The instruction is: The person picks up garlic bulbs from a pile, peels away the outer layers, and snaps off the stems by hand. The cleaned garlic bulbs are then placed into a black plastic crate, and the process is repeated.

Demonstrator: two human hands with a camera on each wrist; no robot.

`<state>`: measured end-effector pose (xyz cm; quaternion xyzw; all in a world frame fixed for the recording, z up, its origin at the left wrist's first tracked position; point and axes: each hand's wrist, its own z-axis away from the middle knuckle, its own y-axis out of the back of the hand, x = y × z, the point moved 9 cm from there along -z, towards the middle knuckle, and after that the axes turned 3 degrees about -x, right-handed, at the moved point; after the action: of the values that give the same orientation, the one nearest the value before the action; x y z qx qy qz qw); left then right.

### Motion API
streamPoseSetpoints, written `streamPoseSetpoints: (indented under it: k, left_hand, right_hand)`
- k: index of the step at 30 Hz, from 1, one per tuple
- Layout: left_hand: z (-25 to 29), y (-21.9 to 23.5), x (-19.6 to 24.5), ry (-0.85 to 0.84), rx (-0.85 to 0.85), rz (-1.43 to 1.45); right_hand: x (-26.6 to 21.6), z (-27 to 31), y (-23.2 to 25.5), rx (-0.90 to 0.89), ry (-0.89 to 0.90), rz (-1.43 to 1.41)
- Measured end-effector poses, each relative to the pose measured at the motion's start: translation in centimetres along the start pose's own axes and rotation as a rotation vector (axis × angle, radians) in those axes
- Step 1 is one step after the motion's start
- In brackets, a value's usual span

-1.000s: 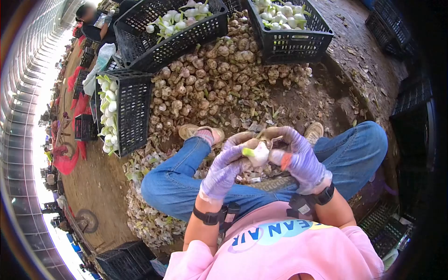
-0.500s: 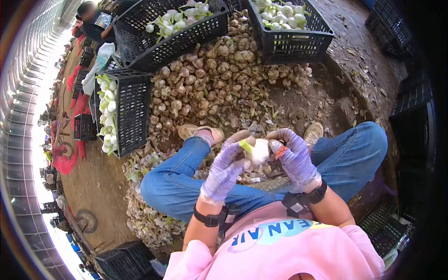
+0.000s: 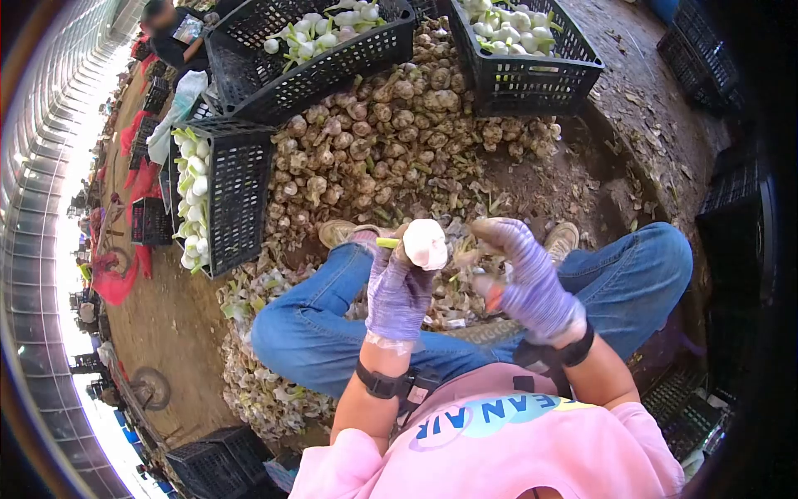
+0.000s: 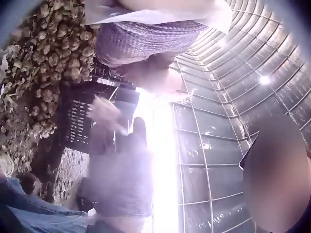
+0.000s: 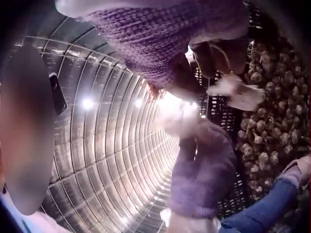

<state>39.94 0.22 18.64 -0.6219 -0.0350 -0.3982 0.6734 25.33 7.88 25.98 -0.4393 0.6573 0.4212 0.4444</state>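
Observation:
In the head view my left hand (image 3: 399,291), in a purple knit glove, grips a peeled white garlic bulb (image 3: 426,244) with a short green stem pointing left. My right hand (image 3: 534,287), gloved alike with orange at the thumb, is just right of the bulb and apart from it. Its fingers and thumb stand well apart, bent loosely. Loose papery garlic skin (image 5: 240,92) shows beside the right fingers in the right wrist view, blurred. Glare washes out the bulb in both wrist views.
Unpeeled garlic (image 3: 366,150) lies heaped ahead of my feet. Black crates with white bulbs stand at the left (image 3: 241,191), back (image 3: 324,79) and back right (image 3: 540,87). Peelings (image 3: 274,374) pile beside my left knee. Another person (image 3: 174,37) sits at far left.
Both hands were together at the bulb; now they are apart. The left hand has raised and turned the bulb, its stem now pointing left. Skin has come away at the right hand, which has opened.

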Motion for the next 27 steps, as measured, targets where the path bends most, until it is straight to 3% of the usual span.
streamPoseSetpoints:
  k: [3,4,5,6,8,12,13,14,15,16,17,18,19,20,21,24,27]
  left_hand:
    - [0.1,-0.1,-1.5,0.091,-0.003,-0.095]
    - [0.1,-0.6,-2.4,0.161,-0.051,-0.125]
    - [0.3,-0.6,-2.5,0.127,0.015,-0.074]
    - [0.0,0.2,-2.5,0.128,0.018,-0.076]
    - [-0.5,3.1,-2.8,0.172,0.087,-0.016]
    - [-3.6,3.6,-1.0,0.13,0.158,-0.071]
    - [-5.6,3.0,0.3,0.078,0.22,-0.04]
    - [-7.8,1.5,2.1,0.131,0.183,-0.091]
    - [-10.5,-0.3,5.5,-0.021,0.146,-0.16]
    - [-12.7,-4.2,9.0,-0.175,-0.138,-0.045]
    - [-14.7,-5.0,11.6,-0.038,-0.274,0.127]
    - [-15.2,-8.2,14.8,-0.294,-0.324,0.125]
    - [-16.3,-7.3,17.6,-0.568,-0.146,-0.184]
    - [-17.7,-6.4,17.3,-0.571,-0.146,-0.188]
    - [-19.6,-4.3,16.5,-0.522,-0.054,-0.374]
    - [-22.6,1.0,12.1,-0.327,0.281,-0.763]
    - [-27.8,9.8,9.0,-0.188,0.208,-1.395]
  right_hand:
    - [-0.4,0.1,-0.8,0.066,-0.006,0.057]
    - [1.3,0.2,-1.2,0.005,-0.051,-0.017]
    - [2.6,0.2,-1.8,-0.057,-0.094,-0.091]
    - [4.8,0.4,-1.3,0.204,-0.256,-0.75]
    - [6.0,-0.7,1.1,0.339,-0.331,-0.872]
    - [8.4,-0.7,2.0,0.246,-0.36,-0.858]
    - [9.6,-0.1,1.4,0.193,-0.439,-0.819]
    - [10.6,0.4,0.8,0.138,-0.522,-0.778]
    - [11.3,0.7,0.4,0.118,-0.572,-0.75]
    - [12.1,1.1,0.0,0.099,-0.626,-0.724]
    - [12.9,1.0,-0.3,0.057,-0.601,-0.644]
    - [13.2,0.8,-0.3,-0.057,-0.609,-0.432]
    - [13.7,0.8,-0.6,-0.059,-0.619,-0.422]
    - [14.1,0.8,-0.9,-0.063,-0.626,-0.411]
    - [14.6,1.1,-1.1,-0.087,-0.715,-0.349]
    - [15.4,0.1,-0.6,-0.204,-0.511,-0.043]
    - [19.1,2.3,-0.7,-0.166,-0.699,-0.221]
